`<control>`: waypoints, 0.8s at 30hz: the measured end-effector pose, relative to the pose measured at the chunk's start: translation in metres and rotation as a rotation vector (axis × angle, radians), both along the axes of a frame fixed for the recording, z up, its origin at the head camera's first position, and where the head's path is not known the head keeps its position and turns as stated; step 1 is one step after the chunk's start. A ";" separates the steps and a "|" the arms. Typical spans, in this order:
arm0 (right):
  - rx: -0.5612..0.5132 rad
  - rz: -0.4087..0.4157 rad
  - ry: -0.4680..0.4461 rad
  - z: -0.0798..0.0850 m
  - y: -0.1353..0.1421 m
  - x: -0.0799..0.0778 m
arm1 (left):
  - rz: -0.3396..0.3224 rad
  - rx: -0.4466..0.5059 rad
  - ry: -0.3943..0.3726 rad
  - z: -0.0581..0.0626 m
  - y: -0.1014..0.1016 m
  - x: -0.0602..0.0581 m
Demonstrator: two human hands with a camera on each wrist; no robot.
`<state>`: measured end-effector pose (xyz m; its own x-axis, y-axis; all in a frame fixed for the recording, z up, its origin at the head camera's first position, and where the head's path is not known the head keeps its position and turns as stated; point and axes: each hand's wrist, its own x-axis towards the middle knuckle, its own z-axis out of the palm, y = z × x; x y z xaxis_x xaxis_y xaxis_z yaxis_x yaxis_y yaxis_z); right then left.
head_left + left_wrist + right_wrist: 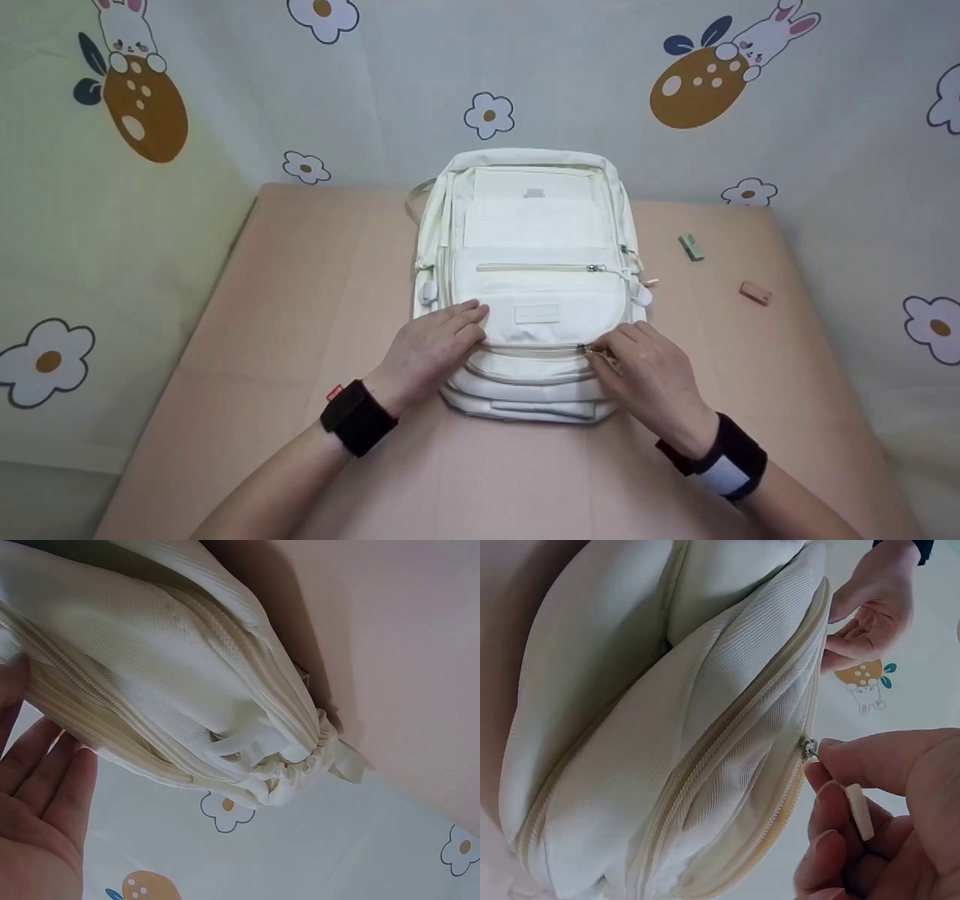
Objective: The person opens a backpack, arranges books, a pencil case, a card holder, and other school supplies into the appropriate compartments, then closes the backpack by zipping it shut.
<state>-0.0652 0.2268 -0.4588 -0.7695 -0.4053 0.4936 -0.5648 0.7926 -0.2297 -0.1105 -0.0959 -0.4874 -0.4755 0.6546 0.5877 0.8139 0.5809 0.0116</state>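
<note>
A cream-white backpack [536, 225] lies on its back on the table, its front pocket unzipped along the lower edge. My right hand [652, 371] pinches the zipper pull between thumb and fingertips at the pocket's right side. In the right wrist view, the metal zipper slider [808, 748] sits right by the thumb tip, and a pale pull tab [859, 811] hangs among the fingers. My left hand [435, 349] holds the pocket's edge at the left. In the left wrist view, the thumb [13, 679] lies on the zipper side, with the fingers on the outer face.
Right of the backpack lie a small green block [691, 247] and a small pinkish-orange block [755, 293]. The table [315, 262] has a pale pink cover. Behind and beside it hang printed cloth walls [405, 90] with flowers and rabbits.
</note>
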 end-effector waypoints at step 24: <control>0.079 0.161 0.116 -0.007 -0.065 -0.007 | 0.013 -0.024 0.022 0.002 0.002 0.000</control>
